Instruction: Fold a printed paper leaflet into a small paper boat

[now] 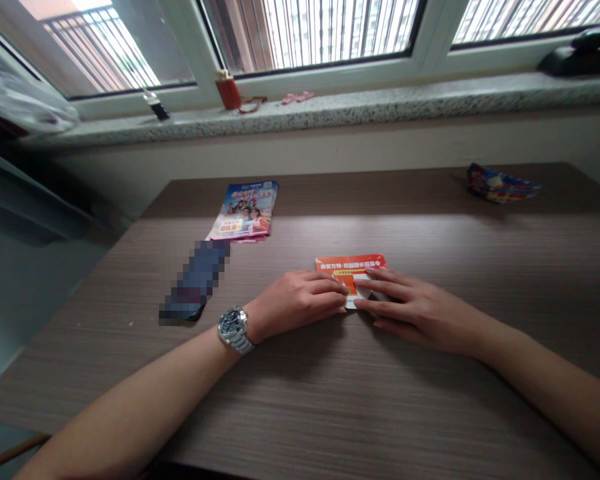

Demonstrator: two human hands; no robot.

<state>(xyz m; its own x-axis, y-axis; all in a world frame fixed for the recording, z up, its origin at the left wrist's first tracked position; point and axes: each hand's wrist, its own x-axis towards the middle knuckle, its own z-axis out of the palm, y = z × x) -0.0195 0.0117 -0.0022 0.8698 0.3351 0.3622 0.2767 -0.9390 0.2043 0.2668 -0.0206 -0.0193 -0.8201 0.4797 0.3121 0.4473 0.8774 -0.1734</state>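
A flyer, orange-red with white Chinese print, lies on the table in front of me, and part of it is folded over to show a white underside. My left hand, with a silver watch on its wrist, has its fingers together and bent over the flyer's lower left part, holding it. Stretched out and slightly apart, the fingers of my right hand rest on the white folded part at the right. The hands cover the flyer's lower edge, and my left thumb is hidden.
Colourful flyers lie stacked at the back left, above a blurred dark phone-like object. A folded paper piece stands at the back right of the table. A red lighter-like object sits on the stone windowsill.
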